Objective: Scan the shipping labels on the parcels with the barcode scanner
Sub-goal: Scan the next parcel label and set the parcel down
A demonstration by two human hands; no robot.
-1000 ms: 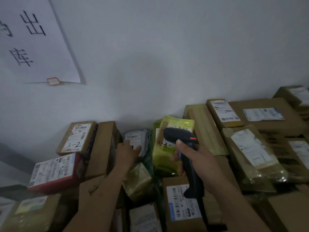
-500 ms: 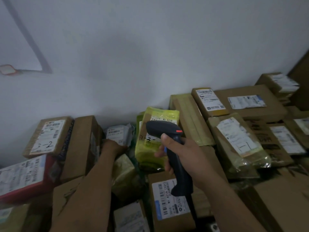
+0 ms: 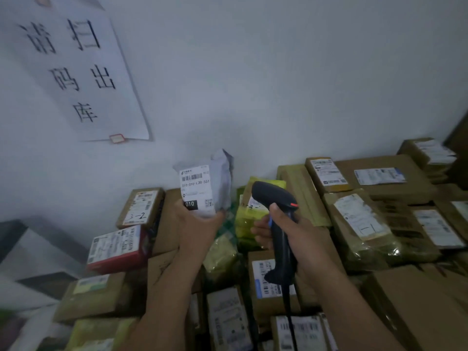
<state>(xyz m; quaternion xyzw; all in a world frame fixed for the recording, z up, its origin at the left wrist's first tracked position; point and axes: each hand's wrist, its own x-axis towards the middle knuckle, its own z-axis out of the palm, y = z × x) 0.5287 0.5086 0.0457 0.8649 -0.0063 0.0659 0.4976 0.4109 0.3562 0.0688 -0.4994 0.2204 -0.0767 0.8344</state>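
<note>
Mailer (image 3: 217,181) newly aloft, clear of pile (image 3: 385,188)

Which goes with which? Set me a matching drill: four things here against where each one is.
1. grey mailer bag
2. barcode scanner
3. red box
4. paper sign

a. on the wall
b. gripped in the right hand
c. lying label-up at the left
d. held up in the left hand

Pairs: 1-d, 2-b, 3-c, 4-a.
</note>
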